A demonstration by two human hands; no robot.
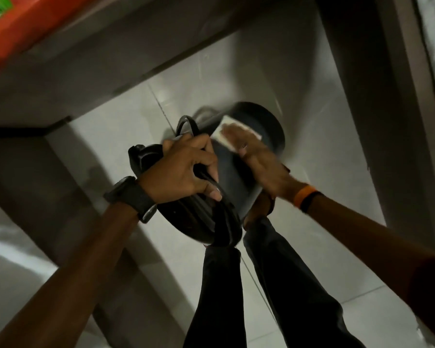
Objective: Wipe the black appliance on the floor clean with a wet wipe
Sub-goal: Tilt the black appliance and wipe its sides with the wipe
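The black appliance [236, 182] is a rounded, cylindrical body tilted over the pale tiled floor, with its wide dark end [269, 126] pointing away from me. My left hand [183, 169] grips its near side together with black cords or a strap. My right hand [256, 154] lies flat on its upper side, pressing a white wet wipe [225, 133] against the surface. The wipe shows at my fingertips; the rest is under my palm. The right hand is motion-blurred.
My two legs in dark trousers [236, 297] stand just below the appliance. A grey wall base [111, 71] runs across the top left, a dark panel [377, 96] on the right, an orange-red surface [18, 28] at the top left corner.
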